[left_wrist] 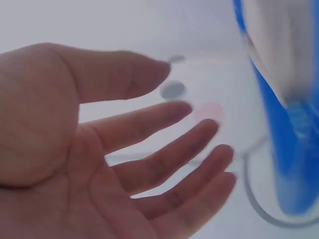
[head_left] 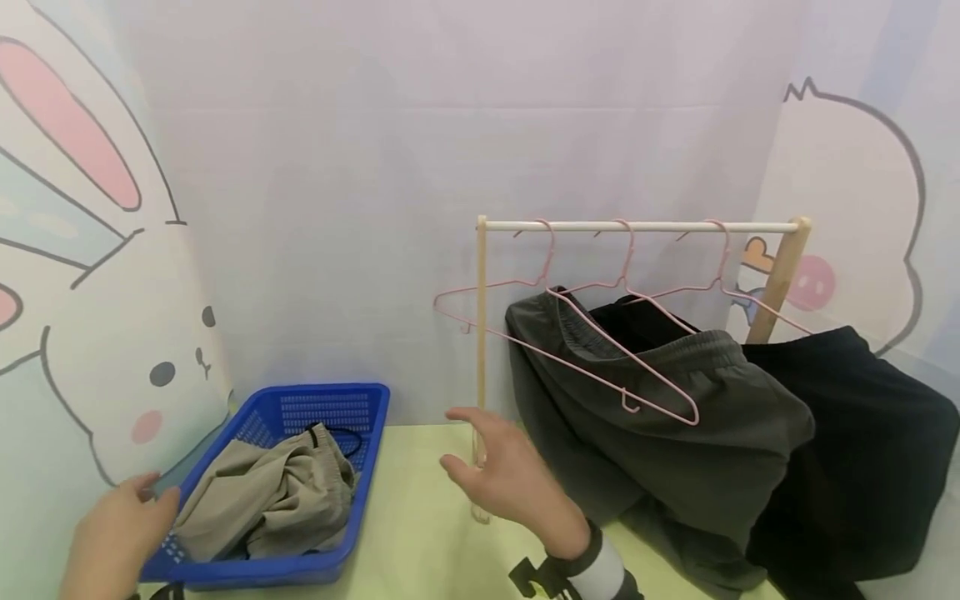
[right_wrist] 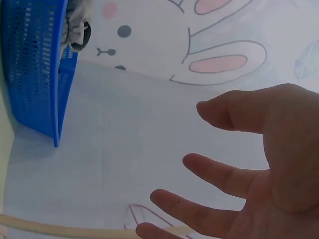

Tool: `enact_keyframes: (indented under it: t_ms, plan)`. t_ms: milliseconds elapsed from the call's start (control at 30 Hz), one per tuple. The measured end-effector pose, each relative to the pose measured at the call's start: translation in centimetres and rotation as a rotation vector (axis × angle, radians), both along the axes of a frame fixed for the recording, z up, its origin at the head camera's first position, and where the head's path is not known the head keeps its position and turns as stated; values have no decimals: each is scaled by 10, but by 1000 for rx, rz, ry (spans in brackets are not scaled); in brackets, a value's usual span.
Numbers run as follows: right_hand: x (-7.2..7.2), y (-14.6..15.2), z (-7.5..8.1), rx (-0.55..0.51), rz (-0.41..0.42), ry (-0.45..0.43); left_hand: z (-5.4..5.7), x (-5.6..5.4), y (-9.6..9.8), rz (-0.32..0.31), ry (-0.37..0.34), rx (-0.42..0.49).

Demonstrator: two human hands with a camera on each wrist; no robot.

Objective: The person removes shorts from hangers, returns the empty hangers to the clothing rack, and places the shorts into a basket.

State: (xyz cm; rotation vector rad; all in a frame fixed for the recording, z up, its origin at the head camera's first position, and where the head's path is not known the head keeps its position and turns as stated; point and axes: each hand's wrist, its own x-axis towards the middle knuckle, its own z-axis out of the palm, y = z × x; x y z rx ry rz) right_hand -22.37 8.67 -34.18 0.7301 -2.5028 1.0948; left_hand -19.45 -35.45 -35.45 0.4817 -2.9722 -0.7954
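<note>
My left hand [head_left: 120, 533] is beside the left rim of a blue plastic basket [head_left: 352, 542], its fingers loosely spread in the left wrist view. Inside the basket lies a crumpled khaki garment [head_left: 277, 492] with an elastic waistband and a dark cord. My right hand [head_left: 510, 475] hovers in front of the rack's left post, thumb and fingers apart and holding nothing. Right of it, dark grey pants [head_left: 675, 417] hang on a pink hanger [head_left: 626, 333], and a black garment [head_left: 855, 450] hangs behind them to the right.
A small rack with a white bar [head_left: 667, 227] and wooden posts [head_left: 783, 267] stands on the pale yellow table [head_left: 420, 517]. The leftmost pink hanger [head_left: 487, 287] sticks out past the left post. A printed curtain [head_left: 315, 167] closes off the back and sides.
</note>
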Motion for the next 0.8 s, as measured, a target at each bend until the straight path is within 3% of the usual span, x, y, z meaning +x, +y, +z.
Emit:
enact_keyframes:
  t_ms: [133,200,267,400,500,667,800]
  plan:
    - [6,24,4,-34,-87,0,12,-5,34,5,210,-30]
    - [10,35,7,-36,-120,28,18,-6,55,-28,317,-49]
    - [14,46,12,-32,-149,74,23,-9,76,-79,372,-71]
    - [23,69,23,-38,-192,181,35,-13,116,-171,305,-82]
    - [30,86,29,-30,-220,230,41,-14,143,-204,258,-69]
    - [40,115,41,-57,-297,303,43,-14,178,-242,294,-44]
    - [48,147,51,-104,-451,368,39,-17,203,-286,341,-11]
